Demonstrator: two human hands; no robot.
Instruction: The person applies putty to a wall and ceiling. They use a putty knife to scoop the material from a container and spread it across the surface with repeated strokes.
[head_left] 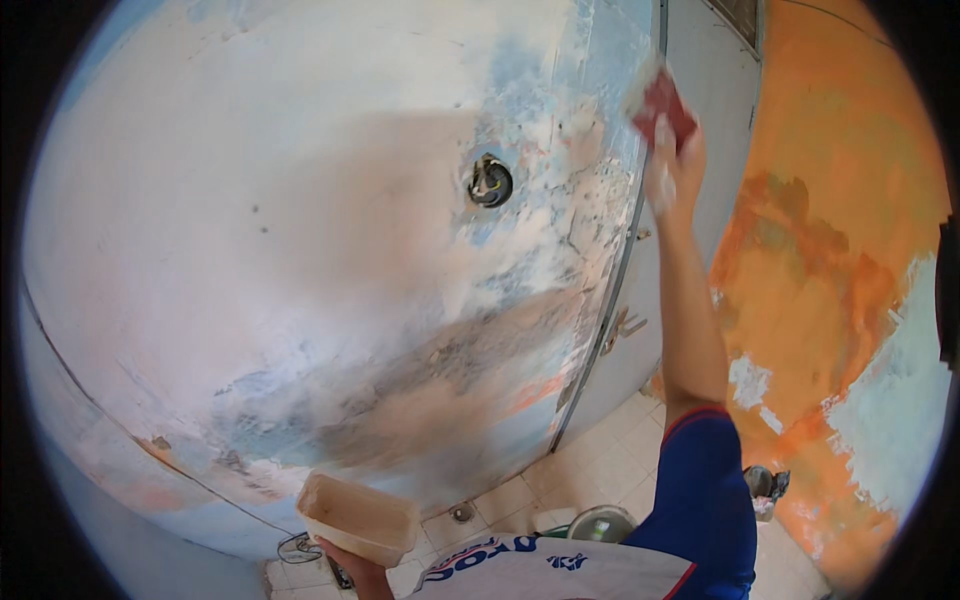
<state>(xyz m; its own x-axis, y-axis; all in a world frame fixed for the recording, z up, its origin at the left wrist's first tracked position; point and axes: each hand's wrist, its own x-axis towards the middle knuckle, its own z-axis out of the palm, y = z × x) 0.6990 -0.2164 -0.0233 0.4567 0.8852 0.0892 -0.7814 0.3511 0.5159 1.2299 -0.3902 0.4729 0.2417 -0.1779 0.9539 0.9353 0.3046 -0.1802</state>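
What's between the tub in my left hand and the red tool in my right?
In the head view, only patchy, smeared wall lies between tub and tool.

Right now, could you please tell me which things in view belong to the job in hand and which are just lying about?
Apparently in use:
- red tool, right hand
- pale tub, left hand

Apparently lying about:
- round greenish container
- dark item by orange wall

"How does the wall (150,270) look?"

"Matt and chalky: smooth on the left, rough and pitted toward the door (705,110)."

"And the door?"

"Smooth, painted, with a metal-looking handle (631,325)."

"The tub (362,532)?"

"Dull plastic, apparently, with smears."

"The orange wall (825,110)?"

"Matt paint, patchy and flaking low down."

"The sleeve (703,480)?"

"Soft blue cloth, without shine."
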